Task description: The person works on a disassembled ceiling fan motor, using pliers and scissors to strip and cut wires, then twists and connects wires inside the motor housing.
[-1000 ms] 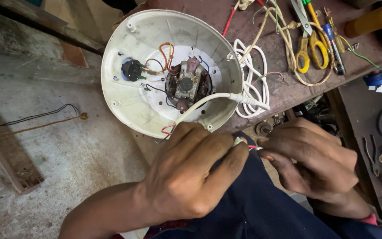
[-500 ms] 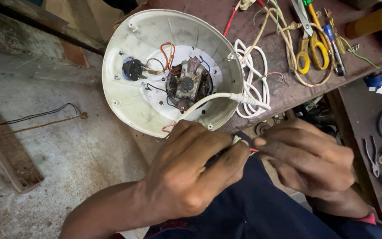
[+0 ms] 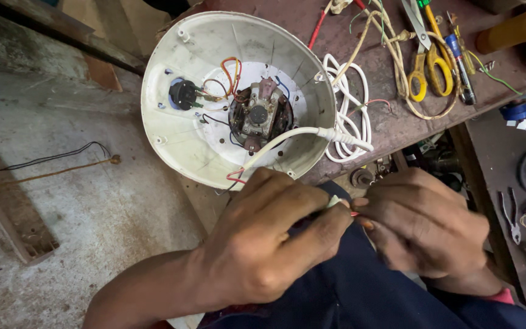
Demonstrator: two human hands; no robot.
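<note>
left hand [image 3: 263,256] pinches white cord's [image 3: 287,137] red wire end [image 3: 354,214] | right hand [image 3: 424,228] now nearer, gripping same tip | white housing [image 3: 214,61] unmoved on table [image 3: 409,122]

Soft, even daylight, nothing too dark, pale shine on the white dome shell [image 3: 184,73], soft shadow under both hands, picture was sharp in the middle, slightly bent at the edges

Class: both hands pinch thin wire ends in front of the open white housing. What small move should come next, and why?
Probably twist the thin red wire ends together. The left hand and right hand pinch them fingertip to fingertip, close below the round white plastic housing, whose motor wiring lies exposed.
</note>
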